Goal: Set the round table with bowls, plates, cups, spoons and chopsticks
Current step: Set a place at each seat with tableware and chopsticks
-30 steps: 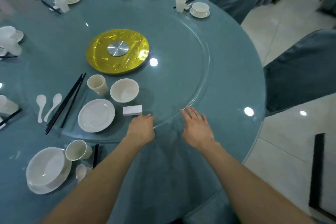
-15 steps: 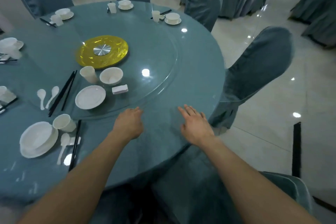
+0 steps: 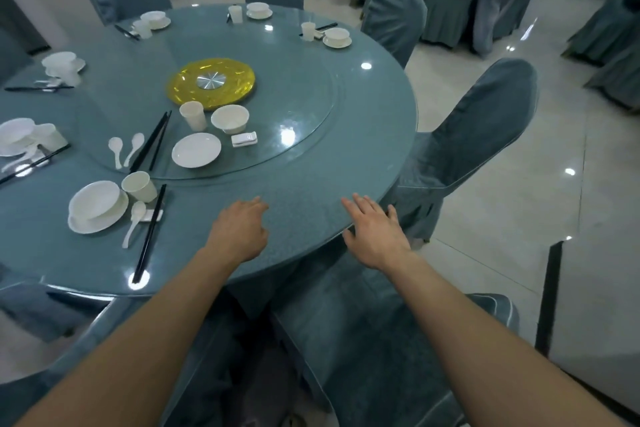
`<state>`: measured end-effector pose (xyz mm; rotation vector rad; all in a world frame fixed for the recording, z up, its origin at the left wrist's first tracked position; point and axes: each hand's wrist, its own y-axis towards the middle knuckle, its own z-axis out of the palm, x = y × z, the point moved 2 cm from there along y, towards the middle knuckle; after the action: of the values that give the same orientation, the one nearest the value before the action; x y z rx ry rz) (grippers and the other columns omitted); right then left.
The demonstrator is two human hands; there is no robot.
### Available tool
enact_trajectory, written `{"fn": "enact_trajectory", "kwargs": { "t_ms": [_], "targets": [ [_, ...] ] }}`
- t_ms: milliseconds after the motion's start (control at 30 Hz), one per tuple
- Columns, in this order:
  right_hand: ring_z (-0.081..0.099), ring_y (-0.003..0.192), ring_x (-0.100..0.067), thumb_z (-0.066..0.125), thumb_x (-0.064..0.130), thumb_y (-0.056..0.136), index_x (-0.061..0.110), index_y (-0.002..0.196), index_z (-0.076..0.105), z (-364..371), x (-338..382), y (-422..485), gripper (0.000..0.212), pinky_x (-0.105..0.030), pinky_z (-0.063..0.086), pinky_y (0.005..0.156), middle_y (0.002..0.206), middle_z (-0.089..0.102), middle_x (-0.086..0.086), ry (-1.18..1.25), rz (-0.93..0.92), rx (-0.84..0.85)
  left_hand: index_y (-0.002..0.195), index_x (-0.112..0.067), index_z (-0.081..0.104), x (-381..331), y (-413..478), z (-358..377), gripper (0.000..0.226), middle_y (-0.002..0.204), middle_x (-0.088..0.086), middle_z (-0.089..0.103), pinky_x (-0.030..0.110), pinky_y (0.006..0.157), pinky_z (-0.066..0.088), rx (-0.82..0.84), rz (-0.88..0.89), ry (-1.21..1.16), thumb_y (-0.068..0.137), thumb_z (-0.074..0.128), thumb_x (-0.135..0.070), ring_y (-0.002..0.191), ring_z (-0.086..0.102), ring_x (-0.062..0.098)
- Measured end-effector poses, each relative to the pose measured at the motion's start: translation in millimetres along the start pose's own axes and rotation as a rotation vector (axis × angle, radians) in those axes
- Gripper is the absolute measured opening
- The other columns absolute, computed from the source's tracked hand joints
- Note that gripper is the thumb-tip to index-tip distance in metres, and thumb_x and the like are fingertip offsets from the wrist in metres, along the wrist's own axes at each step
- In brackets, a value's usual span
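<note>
Round worktop [image 3: 311,184], near edge.
Left hand [image 3: 239,232] loosely curled, right hand [image 3: 375,234] spread flat, both empty; black chopsticks [image 3: 149,232] lie left of them.

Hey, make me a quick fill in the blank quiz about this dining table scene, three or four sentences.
The disc at the middle of the glass turntable is ____ in colour.
Two white ____ lie left of the loose chopsticks on the turntable.
The left hand and right hand both hold ____.
Near the left hand, a bowl sits on a ____.
Missing words: yellow; spoons; nothing; plate.
</note>
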<state>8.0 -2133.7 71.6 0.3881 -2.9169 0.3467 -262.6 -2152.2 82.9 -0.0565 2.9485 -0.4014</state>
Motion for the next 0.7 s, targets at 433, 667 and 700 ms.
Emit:
{"fn": "enact_trajectory", "kwargs": {
  "t_ms": [433, 667, 700],
  "targets": [
    [0.010, 0.164, -0.023, 0.048, 0.039, 0.108, 0.029, 0.170, 0.014, -14, -93, 25, 0.071, -0.065, 0.011, 0.129, 0.178, 0.013, -0.001, -0.004, -0.219, 0.062, 0.161, -0.020, 0.046, -81, -24, 23, 0.064, 0.170, 0.004, 0.039, 0.044, 0.123, 0.037, -0.022, -0.289, -0.077, 0.097, 0.059, -0.019, 0.150, 0.045, 0.032],
    [0.008, 0.165, -0.022, 0.048, 0.039, 0.109, 0.027, 0.169, 0.017, -17, -141, 22, 0.069, -0.067, 0.011, 0.129, 0.178, 0.013, 0.000, -0.037, -0.409, 0.163, 0.157, -0.020, 0.052, -142, -60, 48, 0.062, 0.167, 0.003, 0.044, 0.042, 0.122, 0.039, -0.057, -0.450, -0.157, 0.096, 0.060, -0.021, 0.150, 0.045, 0.028],
    [0.008, 0.165, -0.022, 0.047, 0.039, 0.109, 0.027, 0.169, 0.018, -17, -144, 21, 0.068, -0.067, 0.011, 0.129, 0.177, 0.013, 0.000, -0.033, -0.428, 0.170, 0.156, -0.020, 0.052, -146, -66, 49, 0.061, 0.167, 0.004, 0.045, 0.042, 0.122, 0.041, -0.061, -0.474, -0.161, 0.096, 0.060, -0.021, 0.149, 0.046, 0.028]
  ]
}}
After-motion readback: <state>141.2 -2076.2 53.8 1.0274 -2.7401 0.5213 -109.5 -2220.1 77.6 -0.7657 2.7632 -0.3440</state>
